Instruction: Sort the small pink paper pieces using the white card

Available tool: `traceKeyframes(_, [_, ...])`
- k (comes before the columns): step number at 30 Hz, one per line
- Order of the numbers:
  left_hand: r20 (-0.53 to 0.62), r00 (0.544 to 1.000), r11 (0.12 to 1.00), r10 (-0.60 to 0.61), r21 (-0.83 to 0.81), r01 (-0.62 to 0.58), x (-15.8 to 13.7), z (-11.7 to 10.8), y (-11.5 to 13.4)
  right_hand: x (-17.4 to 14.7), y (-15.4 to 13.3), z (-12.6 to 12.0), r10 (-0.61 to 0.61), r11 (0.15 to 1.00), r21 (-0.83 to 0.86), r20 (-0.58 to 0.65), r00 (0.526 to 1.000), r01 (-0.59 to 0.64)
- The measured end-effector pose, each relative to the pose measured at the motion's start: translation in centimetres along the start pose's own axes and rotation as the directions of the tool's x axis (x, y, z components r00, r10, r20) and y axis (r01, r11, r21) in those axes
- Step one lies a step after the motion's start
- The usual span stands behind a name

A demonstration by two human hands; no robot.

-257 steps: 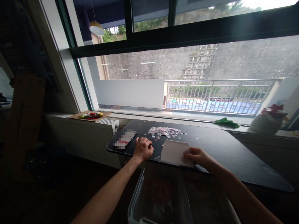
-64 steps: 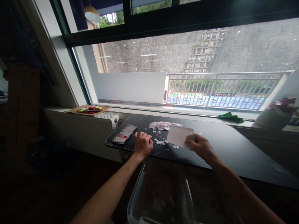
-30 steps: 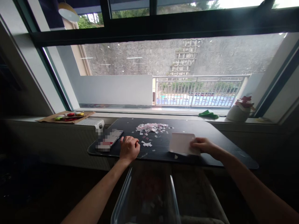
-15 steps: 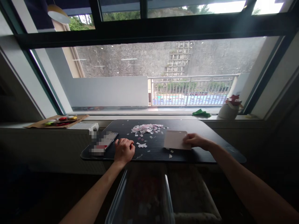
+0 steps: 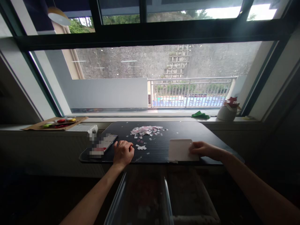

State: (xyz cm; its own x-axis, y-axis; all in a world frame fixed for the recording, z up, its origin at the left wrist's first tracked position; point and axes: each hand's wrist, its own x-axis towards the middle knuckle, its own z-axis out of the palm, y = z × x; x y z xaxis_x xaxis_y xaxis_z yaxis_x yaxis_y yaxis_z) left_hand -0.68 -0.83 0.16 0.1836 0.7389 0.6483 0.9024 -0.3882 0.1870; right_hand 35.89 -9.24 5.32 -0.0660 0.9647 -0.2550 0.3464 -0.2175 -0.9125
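Note:
My right hand (image 5: pixel 199 149) grips the right side of a flat white scraper (image 5: pixel 180 150), a rectangular sheet with rounded corners. Its lower edge is at the near edge of the black table (image 5: pixel 159 156), with some paper scraps (image 5: pixel 173 161) just under it. Farther back lies a heap of small white and pinkish paper scraps (image 5: pixel 146 130). A smaller cluster of scraps (image 5: pixel 141 147) sits nearer, right of my left hand (image 5: pixel 123 152). That hand rests on the table with its fingers curled closed, and nothing shows in it.
A phone (image 5: pixel 110 142), partly blurred out, lies left of my left hand. Below the table's front edge is a clear plastic bin (image 5: pixel 167 193), with a padded seat (image 5: pixel 194 203) beside it. The windowsill holds a green cloth (image 5: pixel 200 115) and a white pot (image 5: pixel 227 111).
My right hand has drawn the scraper toward me and slightly right, up to the table's near edge. Loose scraps there moved with it. My left hand has stayed in place.

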Motion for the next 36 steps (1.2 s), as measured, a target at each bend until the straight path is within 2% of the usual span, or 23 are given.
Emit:
traceKeyframes(7, [0.003, 1.000, 1.000, -0.003, -0.006, 0.003, 0.0, 0.0, 0.0, -0.6, -0.3, -0.3, 0.006, 1.000, 0.014, -0.013, 1.000, -0.006])
traceKeyframes(10, [0.003, 1.000, 1.000, -0.008, -0.018, 0.008, 0.0, 0.0, 0.1, -0.2, -0.3, 0.0, -0.007, 0.999, 0.034, -0.039, 0.999, 0.008])
traceKeyframes(15, [-0.008, 1.000, 1.000, -0.019, -0.018, 0.019, -0.1, -0.1, 0.3, 0.3, -0.6, 1.0, -0.031, 0.999, 0.016, -0.010, 0.999, 0.031])
traceKeyframes(17, [-0.009, 1.000, 1.000, -0.021, -0.022, 0.021, -0.2, -0.1, 0.4, 0.8, -1.1, 1.8, -0.099, 0.995, 0.024, -0.085, 0.991, 0.101])
traceKeyframes(20, [-0.010, 0.999, 0.999, -0.032, -0.032, 0.031, -0.2, 0.0, 0.6, 2.4, -2.4, 4.2, -0.238, 0.969, 0.020, -0.193, 0.952, 0.246])
traceKeyframes(25, [0.004, 0.999, 0.998, -0.052, -0.047, 0.052, -0.1, 0.1, 0.7, 5.4, -4.0, 8.8, -0.341, 0.936, 0.018, -0.208, 0.917, 0.352])
traceKeyframes(27, [0.013, 0.998, 0.997, -0.056, -0.053, 0.057, -0.1, 0.1, 0.7, 5.8, -4.2, 9.4, -0.354, 0.934, -0.043, -0.205, 0.912, 0.353])
traceKeyframes(31, [0.012, 0.999, 0.996, -0.050, -0.073, 0.051, -0.2, 0.1, 0.7, 4.7, -4.6, 8.6, -0.363, 0.904, -0.339, -0.279, 0.889, 0.262])
traceKeyframes(32, [0.009, 0.999, 0.996, -0.047, -0.078, 0.048, -0.2, 0.1, 0.7, 4.4, -4.8, 8.4, -0.369, 0.894, -0.370, -0.282, 0.886, 0.254])
traceKeyframes(36, [0.001, 0.999, 0.993, -0.044, -0.108, 0.044, -0.2, 0.1, 0.7, 4.6, -5.6, 9.4, -0.415, 0.891, -0.300, -0.236, 0.878, 0.341])
